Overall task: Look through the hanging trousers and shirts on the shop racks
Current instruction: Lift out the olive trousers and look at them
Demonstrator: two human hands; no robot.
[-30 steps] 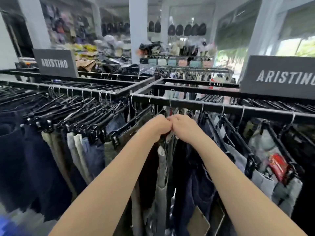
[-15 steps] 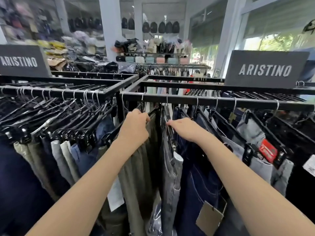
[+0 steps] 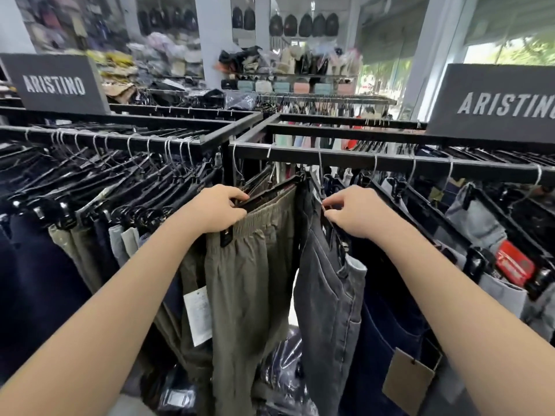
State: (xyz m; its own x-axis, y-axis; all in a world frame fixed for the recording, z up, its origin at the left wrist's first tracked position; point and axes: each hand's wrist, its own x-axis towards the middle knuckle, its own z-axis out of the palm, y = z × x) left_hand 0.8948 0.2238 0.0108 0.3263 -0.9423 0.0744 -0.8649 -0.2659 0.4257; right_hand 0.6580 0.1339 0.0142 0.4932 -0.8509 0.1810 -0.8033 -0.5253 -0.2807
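Single head-worn wide-angle view; faces forward and down; close over trouser rack (image 3: 390, 162); shop interior beyond

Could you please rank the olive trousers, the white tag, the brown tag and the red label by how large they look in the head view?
1. olive trousers
2. brown tag and white tag: alike, and the brown one may hang nearer
3. red label

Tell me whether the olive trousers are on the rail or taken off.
On the rail: the olive trousers hang clipped to a hanger hooked over it, left hand gripping the hanger.
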